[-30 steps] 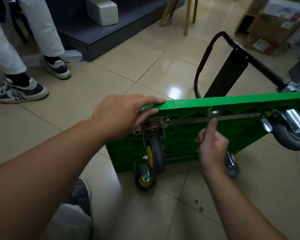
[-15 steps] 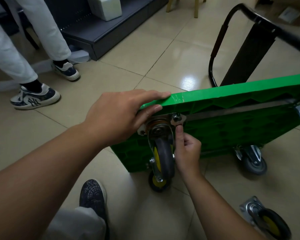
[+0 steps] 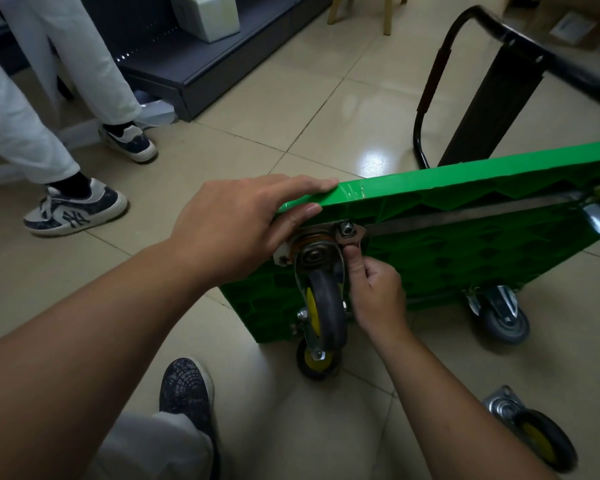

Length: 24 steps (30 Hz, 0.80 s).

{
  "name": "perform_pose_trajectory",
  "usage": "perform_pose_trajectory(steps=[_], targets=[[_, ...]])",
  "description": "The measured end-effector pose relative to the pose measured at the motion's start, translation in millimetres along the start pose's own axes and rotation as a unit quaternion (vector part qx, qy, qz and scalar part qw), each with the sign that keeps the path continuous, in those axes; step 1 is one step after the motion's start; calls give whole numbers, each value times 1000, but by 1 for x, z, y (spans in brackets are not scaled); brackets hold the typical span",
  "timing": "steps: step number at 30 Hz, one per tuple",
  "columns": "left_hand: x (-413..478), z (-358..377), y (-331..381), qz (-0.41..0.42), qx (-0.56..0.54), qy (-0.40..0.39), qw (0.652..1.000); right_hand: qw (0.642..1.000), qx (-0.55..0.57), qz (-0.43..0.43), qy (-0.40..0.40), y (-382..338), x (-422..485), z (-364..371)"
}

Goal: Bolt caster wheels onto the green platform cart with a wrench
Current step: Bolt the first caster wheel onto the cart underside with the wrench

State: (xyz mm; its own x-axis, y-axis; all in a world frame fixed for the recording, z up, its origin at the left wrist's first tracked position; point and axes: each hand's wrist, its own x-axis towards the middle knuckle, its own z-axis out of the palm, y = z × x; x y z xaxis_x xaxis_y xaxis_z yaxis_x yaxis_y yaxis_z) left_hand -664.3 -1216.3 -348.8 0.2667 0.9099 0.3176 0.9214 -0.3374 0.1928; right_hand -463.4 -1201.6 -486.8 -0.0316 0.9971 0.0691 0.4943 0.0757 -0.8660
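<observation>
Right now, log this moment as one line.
left hand: flat on green cart edge | right hand: fingers pinching wrench at caster nut | spare caster: on floor

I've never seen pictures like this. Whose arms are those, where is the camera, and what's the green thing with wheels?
No machine: a person wears a camera on the head, so you look down along their arms. The green cart stands on edge on the floor. The left hand lies flat on its top edge. The right hand curls its fingers at the plate of a caster, under a nut; what it holds is hidden. A spare caster lies on the floor.
</observation>
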Motion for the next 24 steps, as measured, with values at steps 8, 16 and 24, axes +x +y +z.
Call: perform_pose_trajectory(steps=[8,16,24], targets=[[-3,0,3,-6,1,11,1000,987,144,38,-56,-3,-5,14],[-3,1,2,2,-4,-5,1000,987,133,19,-86,7,-8,15],[-3,2,3,3,-1,-3,1000,995,101,-8,-18,23,-7,4]])
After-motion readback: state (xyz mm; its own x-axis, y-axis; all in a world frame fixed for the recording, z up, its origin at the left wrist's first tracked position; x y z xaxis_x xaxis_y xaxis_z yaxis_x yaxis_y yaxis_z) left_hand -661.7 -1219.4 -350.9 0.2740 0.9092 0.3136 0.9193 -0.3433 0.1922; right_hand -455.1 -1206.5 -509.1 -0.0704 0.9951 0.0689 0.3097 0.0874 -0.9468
